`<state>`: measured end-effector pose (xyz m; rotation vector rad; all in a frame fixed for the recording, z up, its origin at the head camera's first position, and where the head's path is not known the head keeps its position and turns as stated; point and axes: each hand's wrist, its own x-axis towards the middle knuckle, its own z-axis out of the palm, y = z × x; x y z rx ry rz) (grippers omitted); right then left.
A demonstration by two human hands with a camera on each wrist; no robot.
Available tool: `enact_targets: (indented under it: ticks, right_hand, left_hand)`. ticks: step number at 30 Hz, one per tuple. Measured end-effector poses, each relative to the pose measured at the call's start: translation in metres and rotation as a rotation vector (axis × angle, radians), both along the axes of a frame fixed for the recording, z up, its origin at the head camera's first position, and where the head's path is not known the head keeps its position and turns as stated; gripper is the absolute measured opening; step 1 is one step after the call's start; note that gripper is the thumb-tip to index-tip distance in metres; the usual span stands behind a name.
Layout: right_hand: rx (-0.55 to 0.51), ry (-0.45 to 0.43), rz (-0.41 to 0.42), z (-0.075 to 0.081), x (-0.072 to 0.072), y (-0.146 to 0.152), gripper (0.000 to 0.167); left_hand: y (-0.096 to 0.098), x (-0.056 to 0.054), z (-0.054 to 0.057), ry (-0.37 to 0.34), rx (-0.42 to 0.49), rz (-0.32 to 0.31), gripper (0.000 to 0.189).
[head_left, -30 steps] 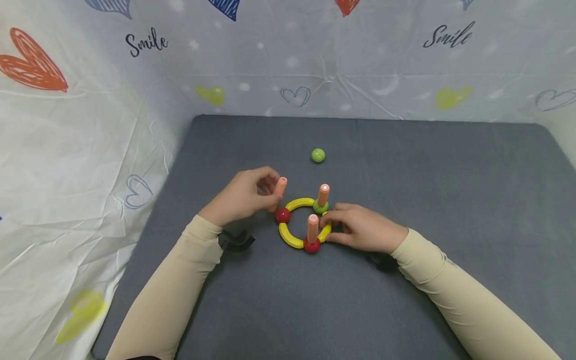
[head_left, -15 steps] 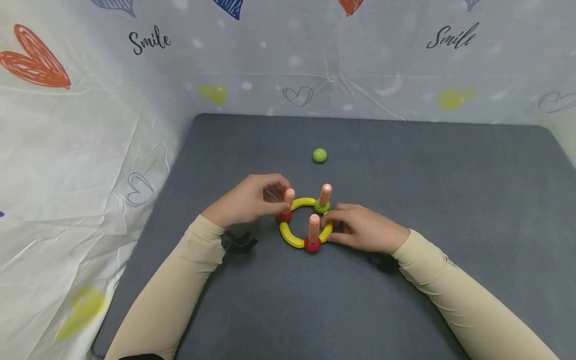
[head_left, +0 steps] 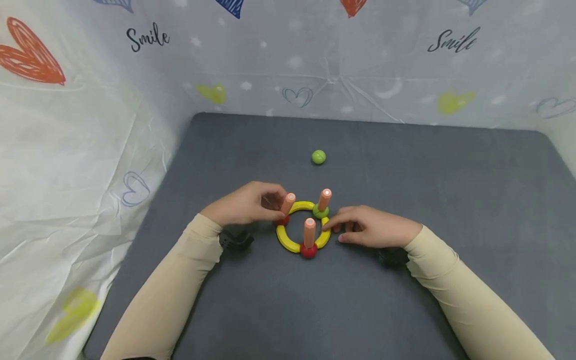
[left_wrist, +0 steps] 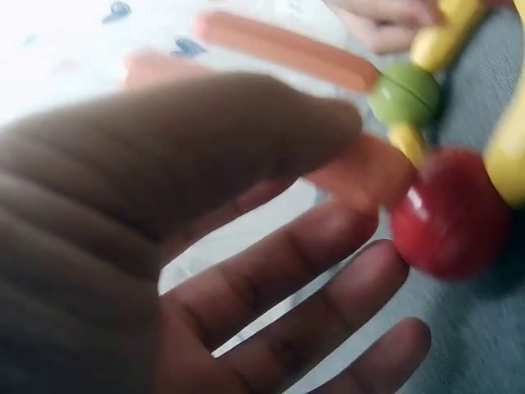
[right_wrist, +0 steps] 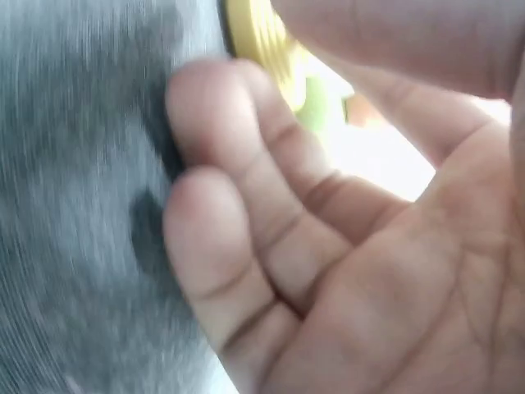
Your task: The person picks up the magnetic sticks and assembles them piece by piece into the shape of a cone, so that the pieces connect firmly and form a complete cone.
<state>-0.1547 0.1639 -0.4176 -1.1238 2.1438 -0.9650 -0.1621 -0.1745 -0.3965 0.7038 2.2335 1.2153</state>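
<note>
A ring of curved yellow pieces (head_left: 287, 242) joined by balls lies flat on the table. My left hand (head_left: 247, 204) pinches an orange stick (head_left: 288, 203) between thumb and fingers, its lower end at the left red ball (left_wrist: 451, 215) of the ring. A second orange stick (head_left: 309, 232) stands in the front red ball (head_left: 308, 251). The third orange stick (head_left: 325, 199) rises from the ring's green ball (head_left: 320, 213). My right hand (head_left: 375, 226) is beside the ring's right side, index fingertip at the yellow piece there, thumb apart from it.
A loose green ball (head_left: 318, 157) sits on the dark grey table (head_left: 405, 165) beyond the ring. A white printed cloth (head_left: 252, 60) hangs behind the table and along its left side.
My left hand has brought its orange stick right and down to the left red ball. My right hand's thumb has come off the ring, and the hand has shifted slightly right.
</note>
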Motion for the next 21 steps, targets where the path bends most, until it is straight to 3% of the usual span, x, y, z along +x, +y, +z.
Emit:
enact_targets:
  ticks: [3,6,14,21]
  right_hand:
    - [0.013,-0.093,-0.018,0.0,-0.012,0.007,0.03]
    - [0.037,-0.124,-0.063,0.0,-0.026,0.01,0.025]
    - [0.114,0.079,-0.342,0.0,-0.074,0.004,0.023]
    - [0.102,0.121,-0.417,0.003,-0.108,-0.015,0.049]
  left_hand:
    - [-0.004,-0.005,-0.01,-0.039,-0.003,-0.031,0.019]
    - [-0.008,-0.009,-0.02,-0.062,0.004,-0.043,0.018]
    - [-0.012,-0.013,-0.03,-0.044,0.041,-0.014,0.02]
    - [-0.009,-0.014,-0.037,-0.027,0.049,-0.013,0.022]
